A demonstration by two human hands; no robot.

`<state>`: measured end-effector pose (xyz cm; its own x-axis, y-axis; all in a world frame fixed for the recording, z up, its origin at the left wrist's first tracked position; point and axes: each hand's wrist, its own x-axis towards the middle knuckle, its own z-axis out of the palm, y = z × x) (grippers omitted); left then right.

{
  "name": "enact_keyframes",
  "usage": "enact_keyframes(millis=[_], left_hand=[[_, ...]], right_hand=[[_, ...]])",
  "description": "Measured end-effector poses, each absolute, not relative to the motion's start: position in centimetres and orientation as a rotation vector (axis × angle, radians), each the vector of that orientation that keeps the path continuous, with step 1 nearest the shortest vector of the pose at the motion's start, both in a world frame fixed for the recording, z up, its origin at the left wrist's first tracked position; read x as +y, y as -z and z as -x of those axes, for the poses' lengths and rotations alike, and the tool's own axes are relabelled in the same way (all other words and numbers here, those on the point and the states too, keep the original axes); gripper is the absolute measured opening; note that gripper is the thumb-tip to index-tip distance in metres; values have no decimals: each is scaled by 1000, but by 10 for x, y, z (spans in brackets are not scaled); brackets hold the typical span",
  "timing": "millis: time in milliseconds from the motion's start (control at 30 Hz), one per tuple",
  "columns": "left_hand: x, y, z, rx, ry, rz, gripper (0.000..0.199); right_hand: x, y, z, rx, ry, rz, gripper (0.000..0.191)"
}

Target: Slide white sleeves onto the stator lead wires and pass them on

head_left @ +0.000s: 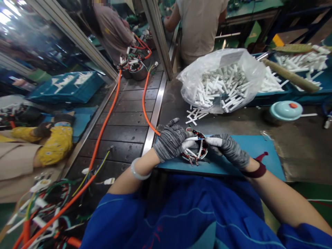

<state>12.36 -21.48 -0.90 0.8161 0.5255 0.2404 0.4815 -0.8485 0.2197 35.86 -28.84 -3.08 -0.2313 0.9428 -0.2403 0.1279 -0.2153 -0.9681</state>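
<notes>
A round motor stator (204, 150) with copper windings and several white sleeves sits on the blue mat (238, 165) in front of me. My left hand (169, 141), in a grey striped glove, is at its left side, with thumb and fingers closed on a white sleeve (192, 139). From the right, my right hand (230, 149), gloved alike, reaches over the stator's rim. Its white-tipped fingers are pinched together at a thin blue wire (201, 139) by the sleeve's end. The fingertips partly hide the wire.
Beyond the mat, a clear plastic bag (189, 81) spills white sleeves onto the bench. A light-blue lidded pot (282, 110) and a wooden-handled tool (290, 74) lie to the right. Left, orange cables (115, 98) cross a slatted conveyor (114, 133); co-workers sit beyond it.
</notes>
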Motion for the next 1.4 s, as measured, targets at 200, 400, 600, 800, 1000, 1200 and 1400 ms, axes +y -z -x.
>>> enact_keyframes(millis=[200, 400, 600, 800, 1000, 1200, 1400], left_hand=[[-214, 24, -124, 667, -460, -2731, 39], [-218, 35, -118, 710, -580, -2585, 39], [-223, 31, -117, 771, -604, -2515, 38], [-227, 31, -106, 883, -566, -2573, 41], [-231, 23, -102, 874, -531, -2447, 38], [-227, 18, -100, 864, -436, -2134, 33], [-219, 20, -102, 857, -442, -2129, 32]], right_hand=[[-305, 26, -373, -1378, -1615, 1319, 55], [-301, 42, -384, -1800, -950, 1194, 45], [-268, 43, -374, -1865, -1150, 983, 39], [-244, 27, -359, -2061, -1146, 1040, 40], [-245, 32, -349, -2035, -1072, 1120, 48], [-245, 32, -351, -1988, -1131, 1094, 55], [-247, 27, -347, -2039, -1064, 1148, 63]])
